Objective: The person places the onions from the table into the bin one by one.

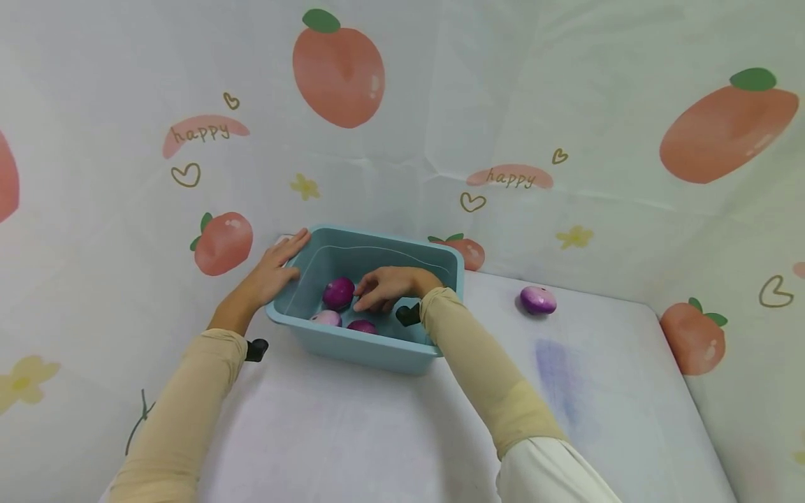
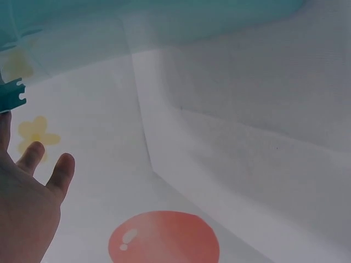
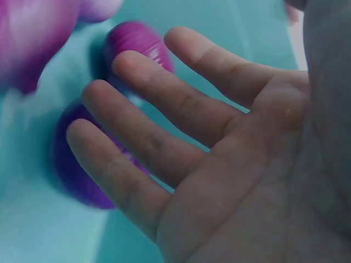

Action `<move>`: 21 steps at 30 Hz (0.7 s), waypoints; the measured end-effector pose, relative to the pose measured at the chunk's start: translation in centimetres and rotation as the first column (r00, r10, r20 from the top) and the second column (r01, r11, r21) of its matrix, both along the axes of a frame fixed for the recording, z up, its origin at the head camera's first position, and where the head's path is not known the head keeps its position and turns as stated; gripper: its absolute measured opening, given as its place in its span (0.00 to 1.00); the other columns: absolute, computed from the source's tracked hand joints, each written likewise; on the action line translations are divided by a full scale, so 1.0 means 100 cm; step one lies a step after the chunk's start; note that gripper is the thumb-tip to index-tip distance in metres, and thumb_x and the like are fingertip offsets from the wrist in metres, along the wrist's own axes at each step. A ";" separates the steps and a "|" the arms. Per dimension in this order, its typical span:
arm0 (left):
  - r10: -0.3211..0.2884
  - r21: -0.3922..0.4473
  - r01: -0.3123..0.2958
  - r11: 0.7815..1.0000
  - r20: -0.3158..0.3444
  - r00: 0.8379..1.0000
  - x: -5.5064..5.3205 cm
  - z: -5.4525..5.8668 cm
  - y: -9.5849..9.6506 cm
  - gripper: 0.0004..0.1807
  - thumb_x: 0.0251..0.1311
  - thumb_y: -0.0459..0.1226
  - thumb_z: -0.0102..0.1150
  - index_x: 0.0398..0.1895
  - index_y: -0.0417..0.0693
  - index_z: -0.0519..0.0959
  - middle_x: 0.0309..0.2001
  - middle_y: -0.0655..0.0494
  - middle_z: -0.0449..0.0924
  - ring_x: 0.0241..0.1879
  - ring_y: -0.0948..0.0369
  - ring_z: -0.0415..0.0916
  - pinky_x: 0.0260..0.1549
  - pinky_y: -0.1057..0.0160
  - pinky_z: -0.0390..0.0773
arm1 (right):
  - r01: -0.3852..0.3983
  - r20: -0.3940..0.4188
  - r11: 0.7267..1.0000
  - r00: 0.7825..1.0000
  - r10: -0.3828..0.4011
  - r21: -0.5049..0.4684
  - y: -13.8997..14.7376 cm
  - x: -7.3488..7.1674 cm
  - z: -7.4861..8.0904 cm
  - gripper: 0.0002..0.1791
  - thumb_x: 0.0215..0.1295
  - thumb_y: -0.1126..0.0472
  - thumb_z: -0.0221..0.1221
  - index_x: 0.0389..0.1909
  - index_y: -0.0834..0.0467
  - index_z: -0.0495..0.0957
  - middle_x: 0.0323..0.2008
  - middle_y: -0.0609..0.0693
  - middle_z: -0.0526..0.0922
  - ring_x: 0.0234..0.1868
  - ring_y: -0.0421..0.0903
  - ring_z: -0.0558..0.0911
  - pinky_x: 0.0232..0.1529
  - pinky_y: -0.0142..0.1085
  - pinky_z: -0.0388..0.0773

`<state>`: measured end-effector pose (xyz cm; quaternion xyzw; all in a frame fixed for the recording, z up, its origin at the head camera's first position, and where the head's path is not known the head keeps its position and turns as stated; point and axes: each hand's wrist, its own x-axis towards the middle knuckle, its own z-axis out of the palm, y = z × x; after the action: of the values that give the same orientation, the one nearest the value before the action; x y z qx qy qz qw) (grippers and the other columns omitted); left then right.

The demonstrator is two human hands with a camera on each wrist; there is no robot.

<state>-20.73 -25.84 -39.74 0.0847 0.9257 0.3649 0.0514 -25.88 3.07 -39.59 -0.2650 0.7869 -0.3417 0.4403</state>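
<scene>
A light blue plastic bin [image 1: 371, 356] holds several red onions. My right hand [image 1: 391, 285] reaches down into it, fingertips right beside a dark purple onion [image 1: 338, 293]. In the right wrist view the fingers of this hand [image 3: 219, 148] are spread and slightly bent, overlapping a deep purple onion [image 3: 82, 164] and a magenta one [image 3: 140, 46]; the palm holds nothing. A paler onion [image 1: 326, 318] and another purple onion [image 1: 363, 326] show near the bin's front wall. At the left rim rests my left hand [image 1: 270, 274], its fingers extended along the corner, as the left wrist view also shows.
One more red onion [image 1: 537, 300] lies on the white-covered table [image 1: 352, 433] to the right of the bin. A purple smudge [image 1: 556, 377] marks the cloth there. A fruit-printed white backdrop [image 1: 390, 168] stands right behind the bin and along both sides.
</scene>
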 end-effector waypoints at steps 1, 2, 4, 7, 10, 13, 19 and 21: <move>-0.002 0.000 0.002 1.000 -0.004 1.000 0.000 0.000 0.000 0.44 0.62 0.34 0.45 0.83 0.68 0.48 0.85 0.64 0.40 0.84 0.43 0.29 0.71 0.22 0.44 | 0.005 -0.013 1.000 1.000 -0.006 -0.026 0.001 0.000 0.003 0.36 0.64 0.45 0.66 0.69 0.57 0.71 0.56 0.51 0.82 0.62 0.58 0.81 0.65 0.52 0.78; -0.006 0.001 0.006 1.000 -0.009 1.000 0.000 0.000 0.000 0.44 0.62 0.34 0.45 0.83 0.67 0.48 0.85 0.63 0.41 0.84 0.43 0.30 0.71 0.23 0.43 | 0.014 -0.025 0.998 1.000 -0.015 -0.057 0.002 0.001 0.006 0.36 0.64 0.45 0.66 0.69 0.57 0.71 0.57 0.51 0.81 0.62 0.57 0.81 0.65 0.52 0.78; -0.010 0.004 0.010 1.000 -0.017 1.000 0.000 0.001 0.000 0.44 0.61 0.34 0.46 0.83 0.65 0.49 0.85 0.62 0.41 0.84 0.42 0.30 0.72 0.23 0.42 | 0.033 -0.057 0.992 0.998 -0.040 -0.122 0.004 0.001 0.012 0.35 0.65 0.44 0.65 0.69 0.55 0.72 0.61 0.51 0.81 0.62 0.53 0.81 0.65 0.52 0.78; -0.007 0.010 0.007 1.000 -0.020 1.000 0.001 0.001 -0.001 0.44 0.61 0.34 0.46 0.83 0.63 0.50 0.84 0.62 0.42 0.84 0.42 0.31 0.72 0.24 0.43 | 0.055 -0.112 0.973 0.990 -0.082 -0.224 0.010 0.003 0.024 0.31 0.66 0.44 0.63 0.67 0.52 0.74 0.65 0.50 0.79 0.62 0.46 0.80 0.65 0.51 0.78; -0.005 0.020 0.005 1.000 -0.014 1.000 0.001 -0.001 -0.002 0.44 0.61 0.33 0.46 0.83 0.64 0.50 0.84 0.62 0.42 0.84 0.43 0.30 0.72 0.24 0.44 | 0.067 -0.154 0.948 0.981 -0.119 -0.310 0.021 0.004 0.036 0.26 0.69 0.48 0.61 0.66 0.51 0.75 0.65 0.53 0.79 0.61 0.46 0.81 0.64 0.51 0.78; -0.006 0.031 0.007 0.999 -0.014 1.000 0.001 -0.004 -0.003 0.45 0.61 0.33 0.46 0.83 0.63 0.49 0.84 0.61 0.42 0.84 0.42 0.30 0.72 0.24 0.43 | 0.093 -0.188 0.923 0.967 -0.174 -0.373 0.038 0.008 0.045 0.24 0.71 0.53 0.61 0.66 0.54 0.75 0.62 0.54 0.81 0.62 0.47 0.81 0.65 0.49 0.78; -0.011 0.030 0.012 0.999 -0.017 1.000 0.000 -0.003 -0.001 0.44 0.61 0.33 0.45 0.83 0.62 0.49 0.84 0.62 0.41 0.84 0.43 0.31 0.72 0.23 0.44 | 0.197 -0.269 0.860 0.896 -0.353 -0.471 0.090 0.011 0.054 0.27 0.70 0.57 0.63 0.67 0.59 0.72 0.62 0.59 0.81 0.62 0.50 0.81 0.65 0.45 0.78; -0.011 0.026 0.012 1.000 -0.019 1.000 0.000 -0.002 -0.001 0.44 0.61 0.33 0.45 0.83 0.62 0.49 0.84 0.62 0.41 0.84 0.43 0.32 0.72 0.23 0.45 | 0.240 -0.285 0.835 0.863 -0.417 -0.496 0.110 0.011 0.054 0.27 0.70 0.57 0.62 0.67 0.58 0.72 0.63 0.61 0.80 0.63 0.50 0.81 0.64 0.43 0.78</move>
<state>-20.72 -25.96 -39.92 0.0940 0.9208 0.3759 0.0438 -24.80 14.06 -34.22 -0.2775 0.7922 -0.5253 0.1395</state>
